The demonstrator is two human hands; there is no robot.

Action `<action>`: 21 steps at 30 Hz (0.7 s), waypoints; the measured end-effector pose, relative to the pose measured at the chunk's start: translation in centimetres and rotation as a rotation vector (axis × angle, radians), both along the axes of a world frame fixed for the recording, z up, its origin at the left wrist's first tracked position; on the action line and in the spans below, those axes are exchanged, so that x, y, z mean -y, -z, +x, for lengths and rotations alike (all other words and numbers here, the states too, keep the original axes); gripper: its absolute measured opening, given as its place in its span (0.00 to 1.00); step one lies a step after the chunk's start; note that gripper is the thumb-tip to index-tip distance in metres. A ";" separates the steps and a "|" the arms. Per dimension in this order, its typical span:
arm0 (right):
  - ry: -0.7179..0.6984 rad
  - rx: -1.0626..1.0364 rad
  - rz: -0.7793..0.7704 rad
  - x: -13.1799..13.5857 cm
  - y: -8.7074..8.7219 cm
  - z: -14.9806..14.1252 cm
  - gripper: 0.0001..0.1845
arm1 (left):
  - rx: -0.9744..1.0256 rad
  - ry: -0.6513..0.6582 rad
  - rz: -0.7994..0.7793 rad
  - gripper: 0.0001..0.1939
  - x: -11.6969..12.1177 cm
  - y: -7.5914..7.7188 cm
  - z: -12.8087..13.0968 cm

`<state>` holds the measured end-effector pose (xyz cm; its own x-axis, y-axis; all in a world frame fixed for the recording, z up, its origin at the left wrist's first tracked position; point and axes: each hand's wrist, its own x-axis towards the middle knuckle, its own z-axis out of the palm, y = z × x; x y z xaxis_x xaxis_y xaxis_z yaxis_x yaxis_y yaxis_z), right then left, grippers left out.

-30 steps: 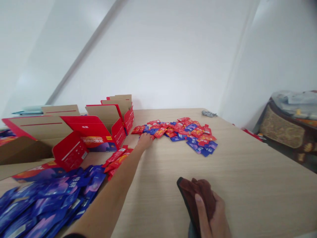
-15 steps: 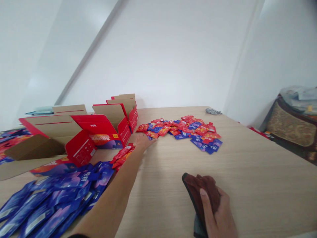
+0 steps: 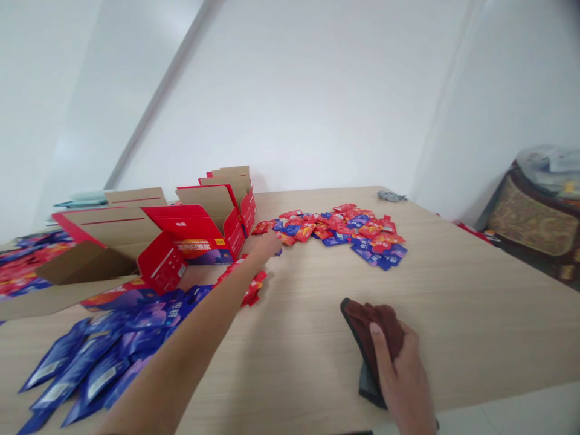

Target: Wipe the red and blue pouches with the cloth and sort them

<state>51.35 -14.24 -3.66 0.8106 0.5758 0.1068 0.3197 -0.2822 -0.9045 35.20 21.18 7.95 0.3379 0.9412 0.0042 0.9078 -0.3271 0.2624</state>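
Note:
My left hand reaches far forward to the left end of a long pile of small red and blue sachets. Its fingers are blurred and partly hidden, so a grip does not show. Under and beside that forearm lie a smaller group of red sachets and a heap of long blue packets. At the near right, my right hand is closed round a bunched brown cloth with a dark edge, held at the tabletop. The cloth's exact kind cannot be made out.
Red cartons with raised flaps stand in a row at the left. More packets lie behind them. A grey crumpled item rests near the table's far right corner. Beyond the right edge stands a patterned chair with plastic bags on it.
The view has shifted slightly. My left hand has moved a little at the pile's left end, and more red sachets show beside the forearm. My right hand keeps the brown cloth.

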 end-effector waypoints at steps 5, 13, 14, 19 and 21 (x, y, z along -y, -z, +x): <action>0.029 0.011 -0.003 -0.1 -0.2 -0.2 0.42 | 0.285 0.071 -0.176 0.20 5.7 -1.7 -2.6; 0.136 0.031 0.065 0.0 -0.3 -0.1 0.40 | 0.758 0.387 -0.653 0.34 22.9 4.0 -7.1; 0.134 0.050 0.085 0.0 -0.4 -0.2 0.40 | 0.819 0.389 -0.672 0.33 24.3 5.2 -7.6; 0.126 0.120 0.101 -0.1 -0.6 -0.3 0.39 | 0.665 0.424 -0.180 0.18 27.4 9.6 -9.1; 0.130 0.128 0.092 -0.1 -0.5 -0.3 0.40 | 0.596 0.459 -0.021 0.15 27.7 10.3 -9.3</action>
